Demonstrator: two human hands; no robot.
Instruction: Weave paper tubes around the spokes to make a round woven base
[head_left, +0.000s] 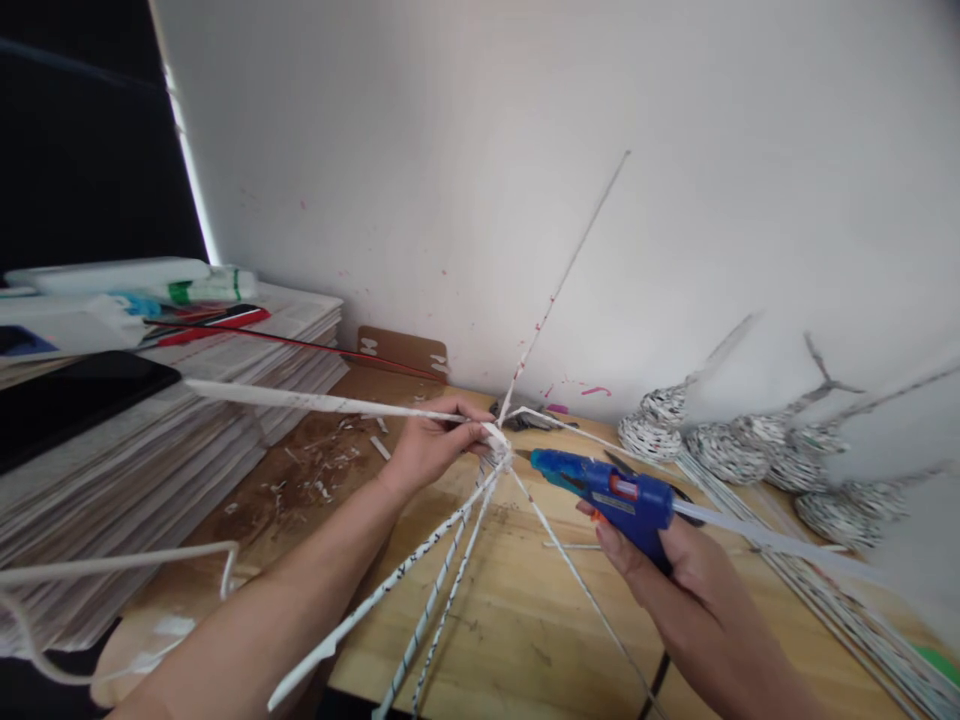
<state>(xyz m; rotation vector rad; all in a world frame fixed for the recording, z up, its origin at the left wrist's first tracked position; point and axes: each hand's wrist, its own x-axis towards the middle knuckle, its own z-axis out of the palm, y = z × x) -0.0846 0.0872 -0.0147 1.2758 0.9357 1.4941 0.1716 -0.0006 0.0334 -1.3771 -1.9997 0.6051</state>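
My left hand (439, 440) pinches a bundle of rolled newspaper tubes (442, 535) near its centre, where the tubes meet in a small woven knot (497, 440). From that knot the tubes fan out to the left, up along the wall, to the right and toward me. A blue hot glue gun (607, 490) sits in my right hand (682, 590), with fingers wrapped round its handle. Its nozzle points left, close to the knot; whether it touches I cannot tell. A clear glue stick (772, 540) sticks out of the gun's back.
Several woven paper figures (727, 452) stand along the wall at right, beside loose paper tubes (817, 590). A tall newspaper stack (300, 335) at left carries a phone (90, 395). Paper scraps (322, 470) litter the brown board. A white cord (120, 560) loops at lower left.
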